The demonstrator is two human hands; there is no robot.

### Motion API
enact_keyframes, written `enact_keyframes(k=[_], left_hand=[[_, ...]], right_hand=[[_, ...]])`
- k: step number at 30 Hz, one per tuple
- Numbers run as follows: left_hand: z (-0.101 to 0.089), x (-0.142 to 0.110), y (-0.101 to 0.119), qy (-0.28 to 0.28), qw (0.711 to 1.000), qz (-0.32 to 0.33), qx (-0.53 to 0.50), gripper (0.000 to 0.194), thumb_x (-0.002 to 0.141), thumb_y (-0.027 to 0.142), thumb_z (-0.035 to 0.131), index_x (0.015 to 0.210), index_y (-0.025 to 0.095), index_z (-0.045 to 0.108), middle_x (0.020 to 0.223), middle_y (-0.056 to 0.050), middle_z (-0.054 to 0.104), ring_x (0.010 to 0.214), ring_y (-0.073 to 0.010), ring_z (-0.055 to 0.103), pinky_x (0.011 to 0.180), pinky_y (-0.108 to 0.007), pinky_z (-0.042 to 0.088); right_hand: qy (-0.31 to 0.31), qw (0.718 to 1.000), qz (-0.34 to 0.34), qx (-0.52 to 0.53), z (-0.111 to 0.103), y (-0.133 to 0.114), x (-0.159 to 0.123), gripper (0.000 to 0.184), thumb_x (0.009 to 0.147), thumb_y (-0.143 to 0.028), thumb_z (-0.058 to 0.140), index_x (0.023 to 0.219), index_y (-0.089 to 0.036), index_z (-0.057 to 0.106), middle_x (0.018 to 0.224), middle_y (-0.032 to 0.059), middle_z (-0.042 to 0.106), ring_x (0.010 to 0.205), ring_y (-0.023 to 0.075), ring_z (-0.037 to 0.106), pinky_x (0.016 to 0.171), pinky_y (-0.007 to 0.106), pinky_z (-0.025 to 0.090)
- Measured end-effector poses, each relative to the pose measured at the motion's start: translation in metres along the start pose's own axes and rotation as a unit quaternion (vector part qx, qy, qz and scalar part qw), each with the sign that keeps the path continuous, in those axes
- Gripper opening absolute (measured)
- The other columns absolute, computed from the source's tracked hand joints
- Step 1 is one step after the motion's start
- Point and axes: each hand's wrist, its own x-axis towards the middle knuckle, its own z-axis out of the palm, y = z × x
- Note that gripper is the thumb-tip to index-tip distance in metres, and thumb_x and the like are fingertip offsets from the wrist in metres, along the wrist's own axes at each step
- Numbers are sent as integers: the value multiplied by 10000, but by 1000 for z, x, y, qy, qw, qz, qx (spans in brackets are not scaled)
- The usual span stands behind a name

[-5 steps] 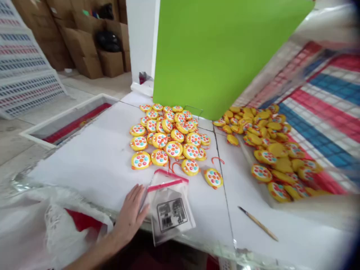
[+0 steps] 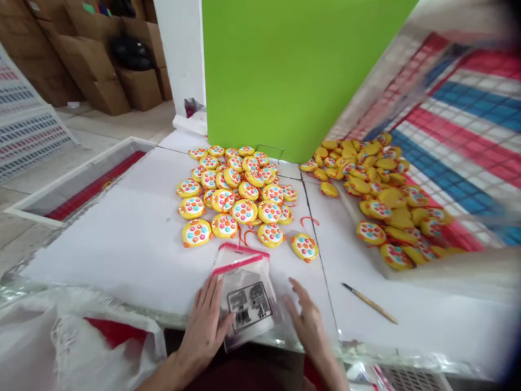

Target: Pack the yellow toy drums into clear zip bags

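At the near left, a white sack (image 2: pixel 44 336) was seen beside the table's edge, with red showing inside it. The left hand (image 2: pixel 203 326) was laid over the left side of a clear zip bag (image 2: pixel 254 296), its fingers kept close together and its thumb held apart across the plastic. The right hand (image 2: pixel 311 323) was held just beside the bag's right edge, its fingers parted and slightly blurred; whether the plastic was touched by it cannot be told. The bag was placed at the near edge of the white tabletop (image 2: pixel 134 228), its pink strip turned away from the person. A wooden-handled tool (image 2: pixel 370 304) was set down farther right. Beyond the bag, yellow toys (image 2: pixel 245 210) were clustered, and more were heaped at the right. Behind them, a green board (image 2: pixel 293 70) was stood upright.
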Motion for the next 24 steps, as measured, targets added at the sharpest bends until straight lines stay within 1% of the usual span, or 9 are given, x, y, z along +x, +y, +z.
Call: enact_keyframes(k=[5,7,9,11,12,14,16,19,24], left_hand=[[4,34,-7,-59,994,74,52,539,879,368,423,1353,124,339,1413,-176,381,1334,-304,282,1001,-466,375],[1,47,-14,-70,991,94,62,471,883,322,407,1313,130,401,1405,-160,400,1326,-296,301,1002,-471,375],[-1,54,-20,-53,991,106,66,420,883,278,392,1277,141,444,1390,-150,423,1314,-294,325,995,-484,381],[-1,58,-22,-28,991,121,55,387,881,272,399,1241,153,477,1363,-141,457,1292,-290,361,984,-480,398],[0,60,-21,-21,990,133,43,377,879,284,413,1225,156,489,1343,-137,478,1275,-283,386,978,-465,412],[5,64,-16,-17,986,163,15,370,873,316,445,1203,159,506,1301,-126,516,1230,-266,439,965,-430,437],[11,69,-8,-18,983,185,-8,364,873,331,454,1193,166,516,1266,-118,541,1189,-254,475,956,-411,451],[20,78,1,-18,981,194,-24,360,873,332,454,1183,164,531,1222,-122,563,1144,-261,500,939,-422,458],[24,84,4,-56,976,208,-18,339,873,285,463,1177,155,536,1169,-114,578,1087,-259,508,927,-425,446]], right_hand=[[-60,998,-2,15,10,-16,-34,420,883,-339,466,1267,-169,478,1212,121,572,1136,240,534,934,363,477],[-91,995,-12,32,6,-19,-38,368,881,-313,470,1223,-184,519,1161,107,607,1084,224,572,901,332,499],[-116,992,-19,42,-3,-15,-31,297,882,-296,471,1147,-205,571,1096,92,642,1021,213,606,868,321,514],[-86,996,-11,18,-16,-5,-13,273,877,-293,476,1108,-204,590,1086,105,644,1012,232,606,876,366,506],[-48,999,-2,-9,-23,1,0,286,865,-295,489,1116,-194,583,1118,124,625,1046,254,584,900,408,486],[18,997,24,-72,-35,14,30,380,826,-288,532,1187,-170,532,1203,162,561,1136,296,509,942,480,435],[31,992,32,-118,-41,24,61,547,763,-274,593,1281,-187,438,1327,167,445,1236,321,393,958,516,400],[2,985,30,-169,-32,32,98,708,699,-234,608,1348,-239,324,1431,144,292,1304,350,256,904,564,407],[56,981,6,-187,-10,42,122,647,664,-49,488,1293,-167,397,1353,151,379,1241,305,328,957,471,400]])
